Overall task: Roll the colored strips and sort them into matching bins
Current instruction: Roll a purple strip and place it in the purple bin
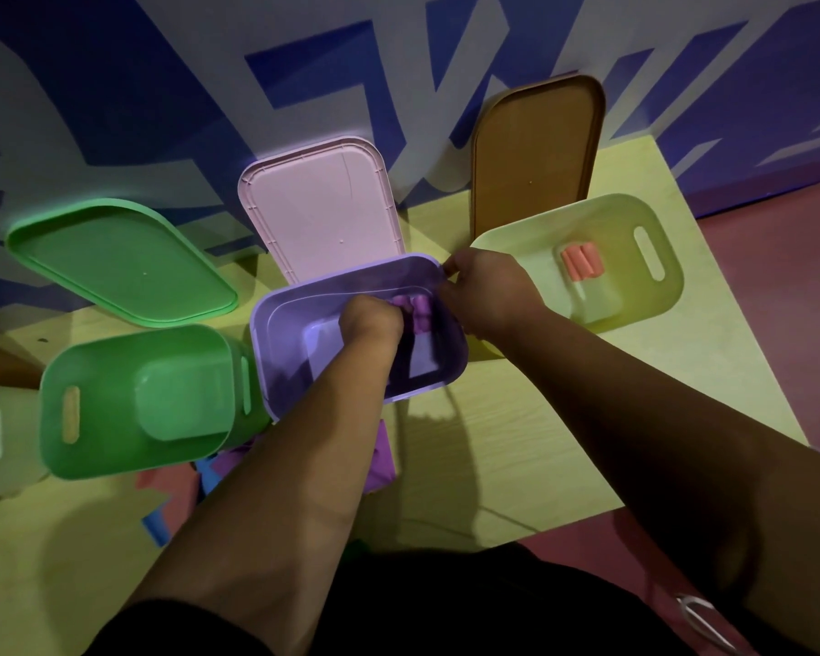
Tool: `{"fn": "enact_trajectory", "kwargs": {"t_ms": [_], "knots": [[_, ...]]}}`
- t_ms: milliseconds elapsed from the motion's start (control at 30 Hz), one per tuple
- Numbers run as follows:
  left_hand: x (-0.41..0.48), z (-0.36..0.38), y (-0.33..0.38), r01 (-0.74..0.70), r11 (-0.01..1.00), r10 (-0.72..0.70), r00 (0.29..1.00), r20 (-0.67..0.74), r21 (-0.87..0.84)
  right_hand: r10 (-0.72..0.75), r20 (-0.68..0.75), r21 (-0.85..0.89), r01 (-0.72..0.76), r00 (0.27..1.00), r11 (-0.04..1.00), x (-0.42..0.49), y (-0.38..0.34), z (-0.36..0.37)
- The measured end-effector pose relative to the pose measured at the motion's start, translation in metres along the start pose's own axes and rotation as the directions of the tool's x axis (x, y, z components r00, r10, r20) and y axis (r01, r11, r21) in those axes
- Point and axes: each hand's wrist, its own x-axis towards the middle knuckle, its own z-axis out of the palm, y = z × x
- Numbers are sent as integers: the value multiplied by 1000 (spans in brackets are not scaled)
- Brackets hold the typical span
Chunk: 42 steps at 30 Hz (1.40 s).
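Left to right: the green bin (91, 362) stands apart, with loose strips (171, 485) lying on the table in front of it. Inside the purple bin (266, 324), the left hand (368, 319) curls its fingers around a purple roll (417, 312) held low against the far wall. The right hand (488, 291) pinches that bin's rim to steady it. Release should probably come only once the roll is seated, so that it cannot uncoil. Coral rolls (582, 261) lie in the pale yellow bin (540, 229).
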Motion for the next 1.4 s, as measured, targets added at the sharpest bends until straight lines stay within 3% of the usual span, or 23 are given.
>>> {"fn": "enact_trajectory", "kwargs": {"t_ms": [333,467,633,900,1133,1400], "knots": [[-15,-24,-12,-50,993,53,998,25,-103,43,23,45,-44,999,998,-19,-12,-12],[18,-25,-37,-50,968,66,996,58,-244,45,-4,47,-45,999,998,-32,-21,-14],[-74,-75,-34,-95,860,145,988,61,-501,-68,-18,-4,68,997,998,-57,-44,-7],[-124,-120,-102,-155,713,172,984,-45,-684,-96,262,101,72,960,992,-106,-88,36],[-142,-146,-192,-99,661,2,992,-130,-744,-201,428,148,151,881,977,-141,-112,87],[-154,-144,-295,-4,606,-137,984,-109,-796,-201,565,-8,249,800,968,-161,-136,159]]}}
